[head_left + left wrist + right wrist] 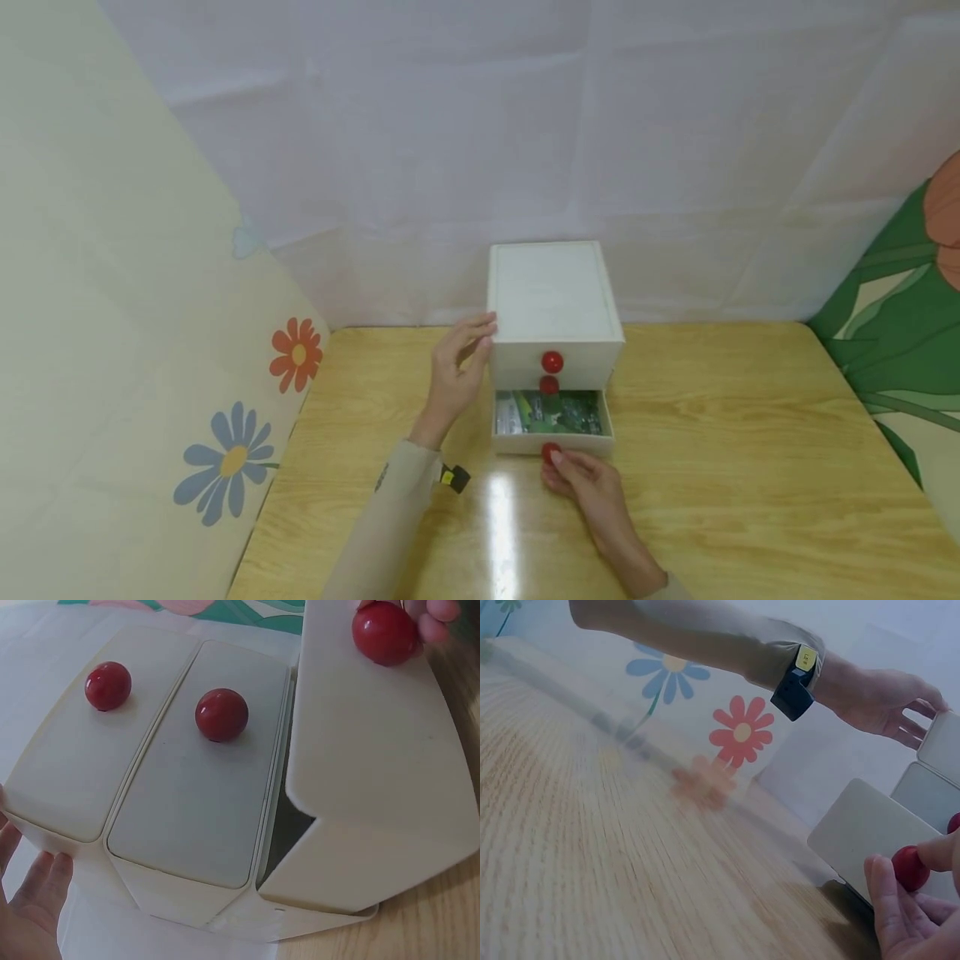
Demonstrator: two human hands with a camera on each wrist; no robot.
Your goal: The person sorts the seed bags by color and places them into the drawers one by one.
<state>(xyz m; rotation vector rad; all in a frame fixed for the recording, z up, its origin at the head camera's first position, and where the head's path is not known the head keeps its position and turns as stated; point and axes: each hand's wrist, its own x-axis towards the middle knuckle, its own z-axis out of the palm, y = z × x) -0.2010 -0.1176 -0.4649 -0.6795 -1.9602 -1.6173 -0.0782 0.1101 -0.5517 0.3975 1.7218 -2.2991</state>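
A small white drawer cabinet stands on the table, with a red round knob on each of its three drawers. Its bottom drawer is pulled out, and green and silver packets lie inside. My right hand pinches the bottom drawer's red knob between thumb and fingers. Against the cabinet's upper left side rests my left hand, its fingers extended and touching the edge. In the left wrist view the upper drawer and middle drawer sit closed.
The wooden table spreads around the cabinet. Behind it hangs a white cloth. A panel with a red flower and a blue flower stands at the left. A black wrist device is on the left wrist.
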